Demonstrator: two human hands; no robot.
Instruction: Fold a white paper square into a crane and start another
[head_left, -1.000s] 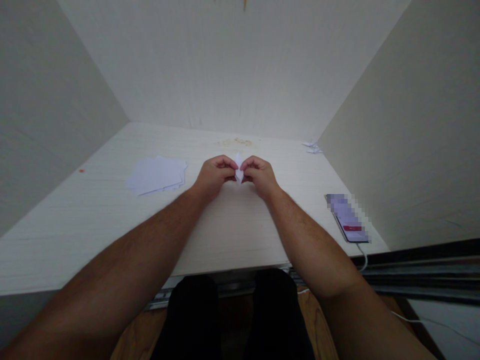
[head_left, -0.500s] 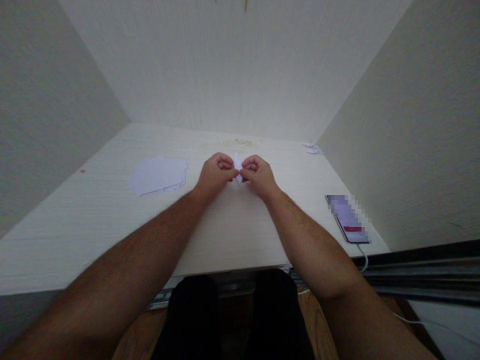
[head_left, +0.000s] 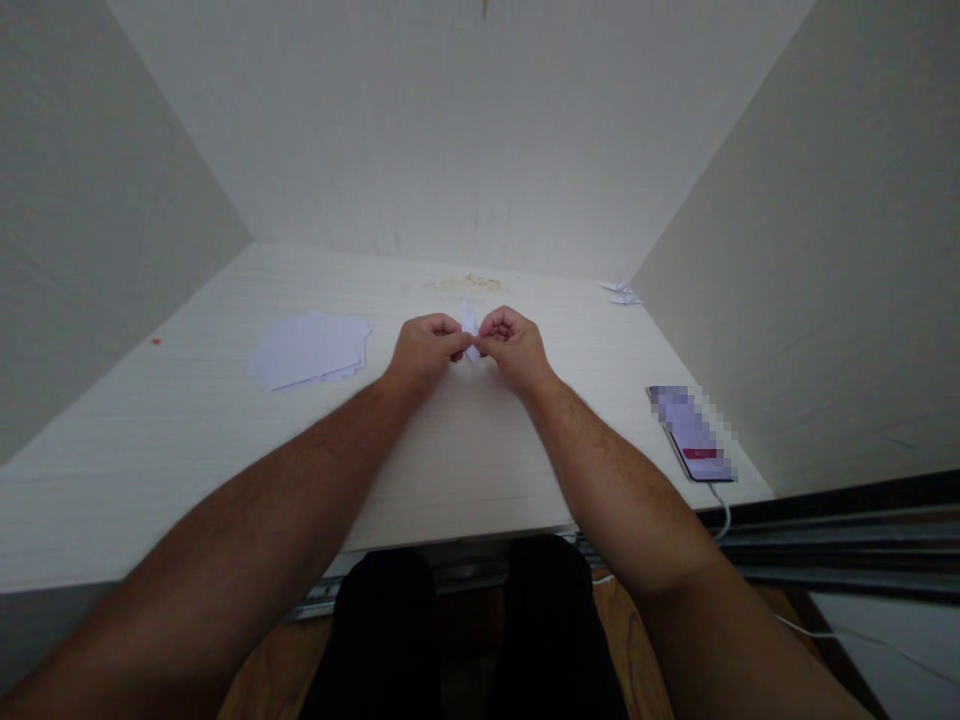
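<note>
A small folded piece of white paper point(head_left: 469, 322) stands between my two hands over the middle of the pale desk point(head_left: 450, 450). My left hand point(head_left: 424, 345) is closed and pinches the paper's left side with thumb and fingers. My right hand point(head_left: 511, 343) is closed the same way on its right side. The fingertips of both hands meet at the paper's lower half, which they hide; only its pointed top shows above them.
A loose stack of white paper sheets point(head_left: 311, 349) lies to the left of my hands. A phone point(head_left: 691, 432) on a white cable rests near the right edge. A small folded paper figure point(head_left: 621, 293) sits in the back right corner. Walls close in on three sides.
My fingertips have drawn closer together on the paper, and less of it shows between the hands. The hands have shifted slightly to the left along with the view.
</note>
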